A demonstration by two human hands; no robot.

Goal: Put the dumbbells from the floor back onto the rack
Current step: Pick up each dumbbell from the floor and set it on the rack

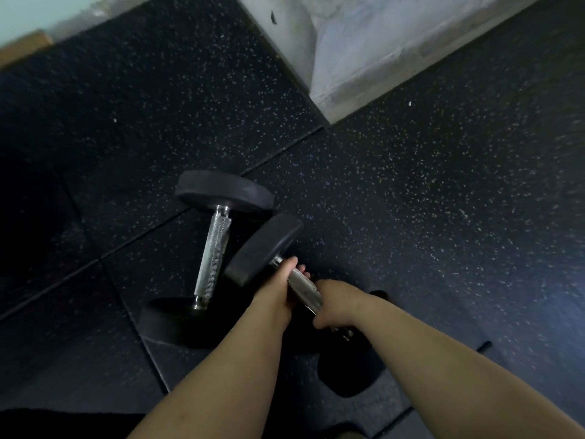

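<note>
Two black round-headed dumbbells with knurled chrome handles are in the head view on the dark speckled rubber floor (443,191). The left dumbbell (212,251) lies on the floor untouched. Both my hands grip the handle of the right dumbbell (264,248): my left hand (278,288) wraps it near the far head, my right hand (337,304) wraps it near the near head. Its near head (348,372) is mostly hidden under my right forearm. No rack is in view.
A white concrete pillar base (348,58) juts into the floor at the upper middle. A pale wall and a wooden edge (22,49) run along the top left. Open rubber floor extends to the right.
</note>
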